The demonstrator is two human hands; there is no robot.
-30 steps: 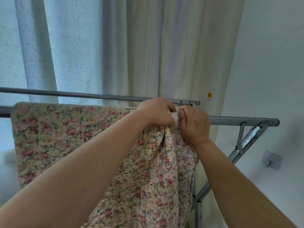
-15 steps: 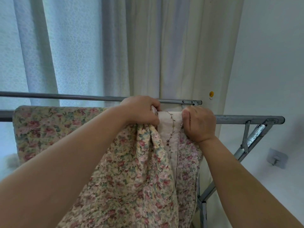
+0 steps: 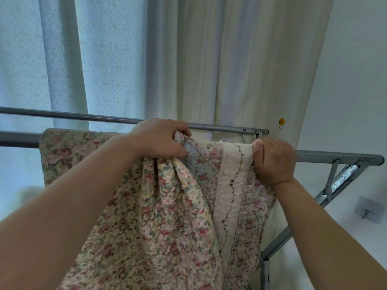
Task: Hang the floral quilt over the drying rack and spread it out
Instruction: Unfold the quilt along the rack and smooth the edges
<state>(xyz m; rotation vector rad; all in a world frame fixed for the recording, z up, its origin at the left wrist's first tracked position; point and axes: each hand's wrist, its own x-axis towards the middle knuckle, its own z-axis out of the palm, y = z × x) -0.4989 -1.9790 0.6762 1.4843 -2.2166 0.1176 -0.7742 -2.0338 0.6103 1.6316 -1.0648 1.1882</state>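
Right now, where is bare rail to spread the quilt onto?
The near rail is bare from the right hand to its end corner, and a stub left of the quilt. The far rail is bare. By the left hand the quilt bunches.

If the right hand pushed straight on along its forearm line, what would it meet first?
Probably the far rail near its right end, just beyond the near rail where the right hand grips the floral quilt; behind that, the curtain. Depth is hard to judge.
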